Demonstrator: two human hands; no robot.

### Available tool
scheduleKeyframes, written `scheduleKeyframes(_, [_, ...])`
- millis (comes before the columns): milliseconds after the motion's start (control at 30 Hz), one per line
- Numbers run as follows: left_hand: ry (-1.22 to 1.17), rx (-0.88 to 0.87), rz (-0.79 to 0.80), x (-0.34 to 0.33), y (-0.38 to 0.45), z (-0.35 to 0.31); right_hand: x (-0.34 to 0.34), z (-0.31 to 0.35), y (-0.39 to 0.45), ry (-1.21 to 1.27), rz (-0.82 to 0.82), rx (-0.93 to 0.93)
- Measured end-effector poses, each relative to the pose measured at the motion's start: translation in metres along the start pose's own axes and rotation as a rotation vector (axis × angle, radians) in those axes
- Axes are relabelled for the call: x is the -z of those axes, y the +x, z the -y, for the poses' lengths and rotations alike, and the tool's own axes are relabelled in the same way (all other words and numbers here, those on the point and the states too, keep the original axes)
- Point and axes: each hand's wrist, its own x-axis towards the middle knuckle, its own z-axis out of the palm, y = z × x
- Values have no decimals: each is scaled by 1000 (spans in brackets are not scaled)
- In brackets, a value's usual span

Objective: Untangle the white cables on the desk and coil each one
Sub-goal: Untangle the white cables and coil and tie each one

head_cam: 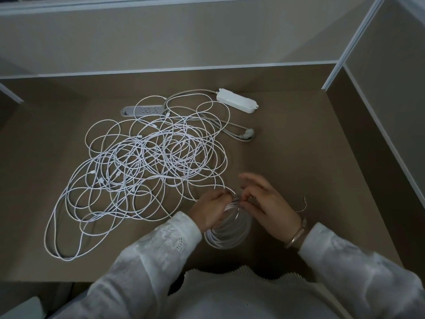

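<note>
A big tangle of thin white cables (142, 171) sprawls over the middle and left of the brown desk (322, 157). In front of it, near me, a round coil of white cable (230, 233) hangs from my left hand (211, 210), which grips its upper part. My right hand (269, 203) pinches the same cable at the top of the coil, thumb and fingertips close to the left hand's fingers. One strand runs from the coil back up into the tangle.
A grey power strip (143, 110) lies behind the tangle, and a white power strip (236, 100) with a thick grey cord and plug (247, 134) sits at the back right. Partition walls close the desk at the back and right. A thin wire tie (303, 204) lies right of my hands.
</note>
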Motion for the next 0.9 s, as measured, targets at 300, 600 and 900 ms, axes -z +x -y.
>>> scheduleKeyframes(300, [241, -163, 139, 6, -4, -1, 22, 6, 16, 16, 98, 49])
scheduleKeyframes(600, [589, -436, 182, 19, -4, -2, 31, 10, 22, 146, 167, -22])
scheduleKeyframes(900, [343, -258, 309, 19, -14, -2, 33, 16, 19, 125, 239, 92])
